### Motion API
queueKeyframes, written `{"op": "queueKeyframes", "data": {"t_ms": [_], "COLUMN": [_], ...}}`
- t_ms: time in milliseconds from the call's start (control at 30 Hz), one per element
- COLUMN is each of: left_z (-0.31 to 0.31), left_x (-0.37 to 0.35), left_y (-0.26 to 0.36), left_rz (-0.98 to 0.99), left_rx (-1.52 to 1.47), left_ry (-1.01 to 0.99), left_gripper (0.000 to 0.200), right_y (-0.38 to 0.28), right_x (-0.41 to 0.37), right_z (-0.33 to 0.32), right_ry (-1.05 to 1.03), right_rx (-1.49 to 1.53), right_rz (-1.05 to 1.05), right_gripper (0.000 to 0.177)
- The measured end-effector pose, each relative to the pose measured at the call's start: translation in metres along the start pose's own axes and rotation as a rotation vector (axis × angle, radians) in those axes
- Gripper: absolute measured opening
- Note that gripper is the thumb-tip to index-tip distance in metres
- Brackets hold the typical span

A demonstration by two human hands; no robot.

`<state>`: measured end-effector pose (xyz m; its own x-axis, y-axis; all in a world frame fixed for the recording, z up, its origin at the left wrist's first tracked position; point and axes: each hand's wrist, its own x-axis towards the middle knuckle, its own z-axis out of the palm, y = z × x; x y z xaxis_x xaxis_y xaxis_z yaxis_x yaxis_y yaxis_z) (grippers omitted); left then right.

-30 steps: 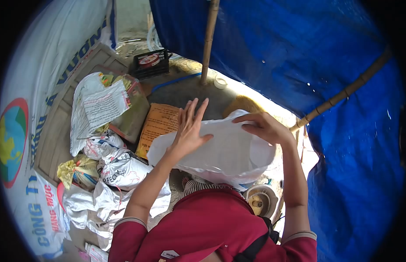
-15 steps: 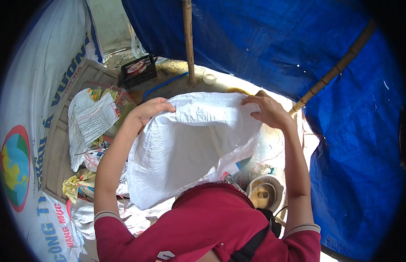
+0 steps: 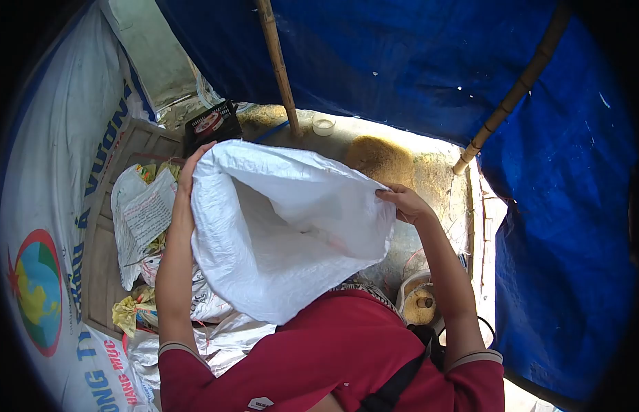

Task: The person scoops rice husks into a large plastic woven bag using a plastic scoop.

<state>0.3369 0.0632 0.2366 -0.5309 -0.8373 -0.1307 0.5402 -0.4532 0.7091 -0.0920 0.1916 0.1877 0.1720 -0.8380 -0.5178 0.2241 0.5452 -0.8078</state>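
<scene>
White woven plastic sack [image 3: 292, 226] held up in front of the chest of a person in a red shirt [image 3: 333, 350], mouth pulled wide and turned towards the camera, so the pale inside shows. Its closed end hangs down against the shirt. Left hand [image 3: 187, 180] at the left edge of the mouth, fingers stretched up along the outside of the rim; thumb hidden by the fabric, so the exact grip cannot be told. Right hand [image 3: 402, 202] at the right edge of the mouth, fingers curled and pinching the rim. The hands are well apart, with the open mouth between them. Beyond the sack, a mound of yellowish grain [image 3: 383, 159] on the concrete floor [image 3: 436, 178]. A small white cup [image 3: 323, 124] stands near the foot of an upright bamboo pole [image 3: 278, 69]. Black plastic crate [image 3: 211, 123] left of the pole. A second, slanted bamboo pole [image 3: 512, 89] leans against a blue tarpaulin [image 3: 416, 62] that walls the back and right. Printed white bags [image 3: 144, 213] lie piled under the left arm. Round bowl of yellowish meal [image 3: 419, 305] by the right elbow.
</scene>
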Motion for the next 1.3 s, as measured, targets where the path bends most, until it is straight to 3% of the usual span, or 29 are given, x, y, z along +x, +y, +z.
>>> {"op": "queueKeyframes", "data": {"t_ms": [33,100,133,167,233,300,367,400,433,500,567,633,667,700,733,767,833,867,900,933,1000,1033,1067,1133,1167,1233,1267,1300], "left_z": [-0.005,-0.016,-0.002,0.004,0.007,-0.004,-0.027,-0.038,-0.007,0.049,0.12,0.166,0.166,0.158,0.147,0.137,0.126,0.122,0.118,0.116,0.115,0.115,0.127,0.132,0.136,0.146,0.146,0.145], "left_x": [-0.001,0.0,-0.003,-0.005,-0.01,-0.011,-0.006,-0.002,-0.011,-0.021,-0.028,-0.031,-0.027,-0.018,-0.008,-0.002,0.01,0.015,0.02,0.025,0.043,0.05,0.053,0.07,0.078,0.085,0.087,0.087], "left_y": [0.002,0.006,0.011,0.017,0.026,0.036,0.039,0.037,0.032,0.015,-0.015,-0.058,-0.076,-0.094,-0.097,-0.095,-0.086,-0.082,-0.078,-0.077,-0.074,-0.073,-0.074,-0.074,-0.073,-0.064,-0.059,-0.053], "left_rz": [-0.003,-0.117,-0.171,-0.17,-0.336,-0.373,-0.217,-0.145,-0.063,0.46,0.657,0.756,0.707,0.658,0.493,0.5,0.338,0.341,0.363,0.382,0.301,0.218,0.19,0.188,0.18,0.148,0.159,0.171], "left_rx": [0.006,0.014,0.002,0.009,0.18,0.332,0.892,1.543,1.763,1.914,1.769,1.915,1.905,1.896,1.816,1.816,1.732,1.732,1.785,1.834,1.889,1.944,1.938,1.964,1.988,2.012,2.027,2.042], "left_ry": [-0.002,0.143,0.124,0.118,0.307,0.308,0.382,0.576,0.686,0.579,0.145,-0.242,-0.231,-0.223,-0.21,-0.224,-0.147,-0.166,-0.054,0.069,0.068,0.067,0.088,0.035,-0.005,-0.006,-0.005,0.001], "left_gripper": [0.025,0.028,0.029,0.029,0.021,0.025,0.031,0.039,0.046,0.051,0.052,0.051,0.052,0.053,0.042,0.042,0.03,0.03,0.024,0.019,0.02,0.02,0.021,0.021,0.022,0.022,0.022,0.022], "right_y": [0.006,0.02,0.024,0.023,0.022,0.024,0.011,0.001,-0.006,-0.016,-0.028,-0.03,-0.024,-0.032,-0.044,-0.051,-0.053,-0.05,-0.049,-0.055,-0.07,-0.074,-0.074,-0.065,-0.043,-0.005,-0.008,-0.015], "right_x": [0.007,0.028,0.035,0.042,0.063,0.084,0.086,0.07,0.065,0.056,0.031,0.031,0.05,0.046,0.036,0.027,0.027,0.026,0.02,0.006,-0.023,-0.03,-0.049,-0.049,-0.037,0.0,-0.003,-0.01], "right_z": [-0.007,-0.019,-0.01,-0.003,-0.003,-0.011,0.002,0.02,0.029,0.045,0.07,0.074,0.071,0.071,0.076,0.08,0.077,0.073,0.074,0.084,0.11,0.124,0.144,0.175,0.177,0.166,0.165,0.162], "right_ry": [0.001,-0.227,-0.178,-0.179,-0.099,-0.089,-0.38,-0.219,-0.234,-0.156,-0.173,-0.353,-0.368,-0.369,-0.334,-0.295,-0.19,-0.052,0.085,0.09,0.433,0.414,0.314,-0.07,-0.077,0.093,0.094,0.011], "right_rx": [0.006,0.19,0.377,0.379,0.606,0.635,0.85,0.891,0.89,0.769,0.704,0.646,0.452,0.449,0.373,0.301,0.055,-0.129,-0.318,-0.317,-0.85,-0.988,-1.064,-1.492,-1.467,-1.728,-1.727,-1.848], "right_rz": [-0.004,0.091,0.029,0.02,0.06,0.093,0.091,0.051,0.054,0.095,0.084,0.082,0.071,0.068,0.096,0.121,0.017,-0.146,-0.303,-0.303,-1.051,-1.297,-1.2,-0.687,-0.702,-1.088,-1.097,-0.939], "right_gripper": [0.03,0.036,0.031,0.031,0.022,0.018,0.014,0.013,0.013,0.014,0.014,0.015,0.015,0.015,0.016,0.017,0.026,0.026,0.027,0.027,0.031,0.03,0.024,0.019,0.019,0.022,0.022,0.023]}}
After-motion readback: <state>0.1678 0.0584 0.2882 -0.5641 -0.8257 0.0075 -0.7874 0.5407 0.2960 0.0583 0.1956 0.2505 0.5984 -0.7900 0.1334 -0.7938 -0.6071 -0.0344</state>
